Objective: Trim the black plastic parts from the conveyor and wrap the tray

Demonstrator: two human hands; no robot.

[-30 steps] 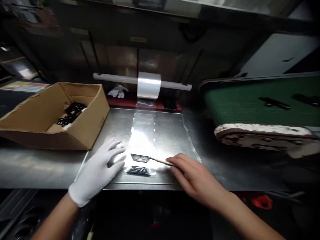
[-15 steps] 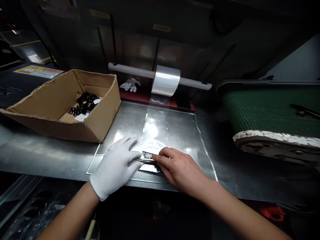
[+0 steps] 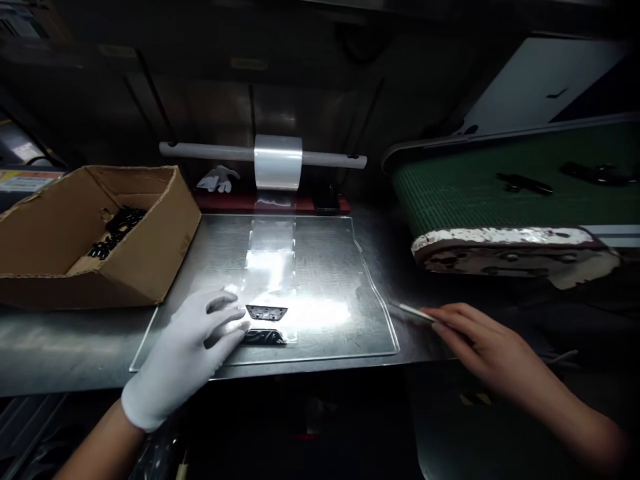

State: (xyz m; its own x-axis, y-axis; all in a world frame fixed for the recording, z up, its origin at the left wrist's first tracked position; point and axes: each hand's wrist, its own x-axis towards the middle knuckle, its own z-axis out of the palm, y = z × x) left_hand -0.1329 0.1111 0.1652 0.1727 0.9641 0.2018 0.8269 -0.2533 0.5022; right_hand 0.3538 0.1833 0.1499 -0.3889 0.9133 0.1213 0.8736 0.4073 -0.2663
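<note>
One cardboard box (image 3: 95, 233), one film roll (image 3: 278, 162), two dark flat parts (image 3: 267, 313), one spare glove (image 3: 217, 179)

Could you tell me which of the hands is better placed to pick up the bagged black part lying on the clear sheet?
Probably the left hand: its gloved fingertips rest beside the black part, while the right hand is off the clear sheet, holding a thin stick.

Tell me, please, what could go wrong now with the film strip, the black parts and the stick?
1. The gloved left hand touches only the left edge of the film strip; the strip may shift and the two black parts slide out of line.
2. The right hand holds the thin stick off the clear mat, pointing at its edge; it might catch there.
3. Glare on the film hides detail, so misplacement is possible.
</note>
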